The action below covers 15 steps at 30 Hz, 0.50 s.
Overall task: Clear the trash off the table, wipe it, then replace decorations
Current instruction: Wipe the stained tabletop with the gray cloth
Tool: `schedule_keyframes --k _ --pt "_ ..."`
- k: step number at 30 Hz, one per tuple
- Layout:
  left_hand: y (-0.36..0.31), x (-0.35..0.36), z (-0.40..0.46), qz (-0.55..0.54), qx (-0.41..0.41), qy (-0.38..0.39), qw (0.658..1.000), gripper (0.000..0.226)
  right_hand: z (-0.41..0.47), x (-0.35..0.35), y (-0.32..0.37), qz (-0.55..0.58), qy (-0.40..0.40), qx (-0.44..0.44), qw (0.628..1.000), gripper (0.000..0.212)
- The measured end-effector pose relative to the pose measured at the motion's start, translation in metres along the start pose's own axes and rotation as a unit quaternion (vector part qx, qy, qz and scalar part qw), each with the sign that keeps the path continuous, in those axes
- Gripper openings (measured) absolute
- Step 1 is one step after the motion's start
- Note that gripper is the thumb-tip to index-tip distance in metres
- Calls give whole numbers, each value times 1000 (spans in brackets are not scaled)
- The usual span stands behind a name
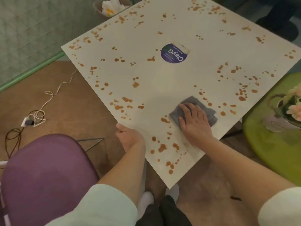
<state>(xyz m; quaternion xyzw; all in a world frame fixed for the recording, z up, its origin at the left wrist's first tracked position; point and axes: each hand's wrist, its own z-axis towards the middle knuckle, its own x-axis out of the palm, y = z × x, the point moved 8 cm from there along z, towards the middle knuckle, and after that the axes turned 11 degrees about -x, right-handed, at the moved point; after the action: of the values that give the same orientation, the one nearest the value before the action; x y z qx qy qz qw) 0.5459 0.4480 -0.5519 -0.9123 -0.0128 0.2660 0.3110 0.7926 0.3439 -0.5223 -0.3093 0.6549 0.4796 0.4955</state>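
- Occupying most of the view: square pale table [162, 75], set corner-on, nearest corner low centre, left and right edges running up and away.
- Spattered all over with brown spill spots [135, 84]; smeared, cleaner patch near the cloth.
- Round purple sticker [173, 53] at centre, one edge peeling.
- Open floor off the left edge: purple chair [44, 175] near, white cord [52, 93] and plug farther out.
- Off the right edge: green chair [268, 144] bearing a flower pot [288, 111].
- Beyond the far-left edge: bin with crumpled trash [112, 4].
- Grey cloth [193, 111] flat on the table near the right edge.
- Right hand [193, 121] flat on the cloth, fingers straight, slightly spread, pressing down.
- Left hand [128, 136] at the near-left edge, thumb on top, fingers curled under, gripping the rim.
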Motion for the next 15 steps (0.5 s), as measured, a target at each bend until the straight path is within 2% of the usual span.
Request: schedule_keyframes --k 3,8,10,13,15 --pt "-3 3 4 8 -1 -4 1000 67 15 6 19 6 13 -9 1000 54" --pt "1 4 5 22 -7 4 1000 64 -19 16 23 -44 66 -104 991 57" --pt "1 5 9 22 -1 3 1000 65 -7 12 12 -50 55 -82 994 59" --pt "-1 8 10 17 -2 7 1000 64 22 10 15 -21 23 0 1000 57" --pt "-2 8 10 12 2 11 1000 63 26 17 35 -14 17 6 1000 57"
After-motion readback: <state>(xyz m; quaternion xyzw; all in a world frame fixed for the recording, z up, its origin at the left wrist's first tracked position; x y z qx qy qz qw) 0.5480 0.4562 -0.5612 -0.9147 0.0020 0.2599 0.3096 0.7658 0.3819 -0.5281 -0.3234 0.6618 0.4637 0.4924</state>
